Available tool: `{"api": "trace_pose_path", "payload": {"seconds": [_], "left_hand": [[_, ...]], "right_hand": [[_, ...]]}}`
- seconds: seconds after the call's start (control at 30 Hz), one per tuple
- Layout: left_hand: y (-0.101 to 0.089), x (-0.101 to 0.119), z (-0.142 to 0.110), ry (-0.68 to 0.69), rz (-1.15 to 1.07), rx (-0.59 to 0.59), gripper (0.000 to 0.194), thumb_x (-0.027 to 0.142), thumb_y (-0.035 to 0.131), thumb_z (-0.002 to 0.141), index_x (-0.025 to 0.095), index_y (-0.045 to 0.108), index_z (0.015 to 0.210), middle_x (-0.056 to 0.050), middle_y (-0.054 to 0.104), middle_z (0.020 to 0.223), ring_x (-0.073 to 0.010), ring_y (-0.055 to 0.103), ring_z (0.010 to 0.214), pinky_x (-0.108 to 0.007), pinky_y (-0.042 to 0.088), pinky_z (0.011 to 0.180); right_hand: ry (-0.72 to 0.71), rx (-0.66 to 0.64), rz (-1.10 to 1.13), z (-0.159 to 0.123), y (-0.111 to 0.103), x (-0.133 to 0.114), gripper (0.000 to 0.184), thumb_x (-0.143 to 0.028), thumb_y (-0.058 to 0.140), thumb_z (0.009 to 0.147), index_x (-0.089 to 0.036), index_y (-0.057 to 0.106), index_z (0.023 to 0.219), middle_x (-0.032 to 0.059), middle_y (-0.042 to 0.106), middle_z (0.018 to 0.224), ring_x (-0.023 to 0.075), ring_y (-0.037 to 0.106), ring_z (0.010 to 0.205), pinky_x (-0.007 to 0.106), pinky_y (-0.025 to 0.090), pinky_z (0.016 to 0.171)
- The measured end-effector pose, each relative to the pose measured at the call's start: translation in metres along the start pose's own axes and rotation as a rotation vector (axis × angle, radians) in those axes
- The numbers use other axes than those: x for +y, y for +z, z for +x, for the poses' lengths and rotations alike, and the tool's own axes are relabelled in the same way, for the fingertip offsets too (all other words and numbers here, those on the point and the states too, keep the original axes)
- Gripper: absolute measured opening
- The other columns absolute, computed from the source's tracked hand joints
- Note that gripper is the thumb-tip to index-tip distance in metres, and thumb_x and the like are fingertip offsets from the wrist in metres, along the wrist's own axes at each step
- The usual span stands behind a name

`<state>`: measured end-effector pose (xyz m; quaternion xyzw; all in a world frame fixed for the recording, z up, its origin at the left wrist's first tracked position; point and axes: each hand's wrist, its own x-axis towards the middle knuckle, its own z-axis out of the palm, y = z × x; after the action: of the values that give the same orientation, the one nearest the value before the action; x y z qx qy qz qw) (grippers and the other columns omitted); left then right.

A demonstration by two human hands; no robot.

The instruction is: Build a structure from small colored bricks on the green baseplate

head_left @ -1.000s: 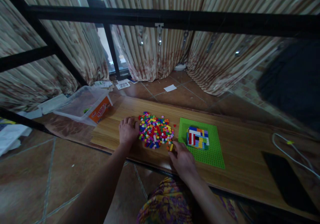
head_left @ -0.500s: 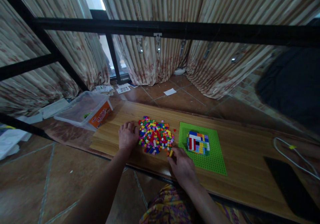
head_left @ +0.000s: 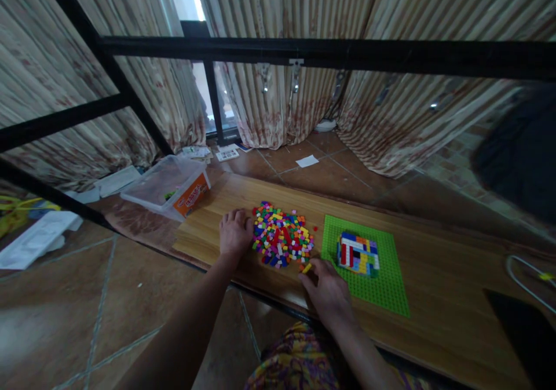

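Evidently, the right hand (head_left: 329,292) is pinching a yellow brick (head_left: 307,268), ideally lightly, at five o'clock from the loose pile (head_left: 283,234), the left hand (head_left: 235,232), grip unclear, resting at nine.

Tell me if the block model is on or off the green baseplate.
On. The block model sits atop the green baseplate, bare green showing around it; whether pressed tight, I cannot tell.
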<state>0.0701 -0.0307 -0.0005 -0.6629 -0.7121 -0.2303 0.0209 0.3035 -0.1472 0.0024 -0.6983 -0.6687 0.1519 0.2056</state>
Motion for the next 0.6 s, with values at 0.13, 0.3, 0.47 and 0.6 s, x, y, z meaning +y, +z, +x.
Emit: {"api": "trace_pose_path", "payload": {"seconds": [0.13,0.3,0.47,0.6], "left_hand": [[0.0004,0.0000,-0.0002,-0.018,-0.019,0.001,0.028,0.033,0.049,0.087,0.019,0.063,0.107,-0.011,0.064,0.114,-0.0290,0.055,0.107,-0.042,0.043,0.092],[0.0013,-0.0005,-0.0002,-0.019,-0.035,-0.002,0.029,0.034,0.048,0.088,0.019,0.062,0.108,-0.011,0.063,0.115,-0.0286,0.053,0.109,-0.043,0.042,0.093],[0.0006,0.0002,0.0001,-0.017,-0.040,0.001,0.028,0.035,0.046,0.090,0.019,0.063,0.107,-0.010,0.064,0.114,-0.0279,0.054,0.107,-0.042,0.042,0.093],[-0.0001,0.0008,-0.0002,-0.021,-0.024,-0.003,0.028,0.034,0.046,0.089,0.019,0.063,0.105,-0.010,0.064,0.113,-0.0280,0.054,0.106,-0.042,0.042,0.092]], "right_hand": [[-0.005,0.004,0.011,-0.0004,0.0010,0.0021,0.028,-0.032,0.059,0.083,-0.019,0.061,0.108,0.0092,0.068,0.104,0.0241,0.067,0.087,0.037,0.050,0.077],[-0.007,-0.023,-0.005,-0.0007,-0.0012,0.0019,0.031,-0.033,0.059,0.083,-0.017,0.061,0.110,0.0103,0.067,0.104,0.0256,0.067,0.089,0.038,0.051,0.078],[-0.019,-0.008,0.012,-0.0019,-0.0027,0.0029,0.035,-0.032,0.057,0.085,-0.016,0.059,0.115,0.0104,0.067,0.104,0.0253,0.066,0.090,0.038,0.052,0.080],[-0.030,0.070,0.044,-0.0059,-0.0067,-0.0041,0.033,-0.032,0.053,0.088,-0.017,0.060,0.116,0.0092,0.068,0.100,0.0241,0.066,0.088,0.037,0.052,0.078]]}}
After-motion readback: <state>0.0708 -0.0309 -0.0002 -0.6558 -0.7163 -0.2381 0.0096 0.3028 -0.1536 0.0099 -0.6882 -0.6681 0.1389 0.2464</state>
